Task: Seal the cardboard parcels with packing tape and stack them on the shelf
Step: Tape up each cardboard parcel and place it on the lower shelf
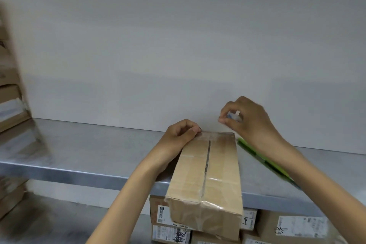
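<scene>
The sealing step is in hand. The cardboard parcel (206, 170) lies on the steel shelf (79, 150), its near end overhanging. The left hand (178, 134) has its grip pinched on the clear tape (213, 136) at the parcel's far edge. The right hand (249, 119) has its grip closed on a small object (234, 115), too blurred to name. Next, the tape probably needs cutting and smoothing down.

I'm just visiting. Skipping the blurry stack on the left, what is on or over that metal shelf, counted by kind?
Hands: 2, left hand and right hand
Cardboard parcel: 1
Green strip-like object: 1
Small pale item pinched in the right hand's fingers: 1
Total: 5
</scene>
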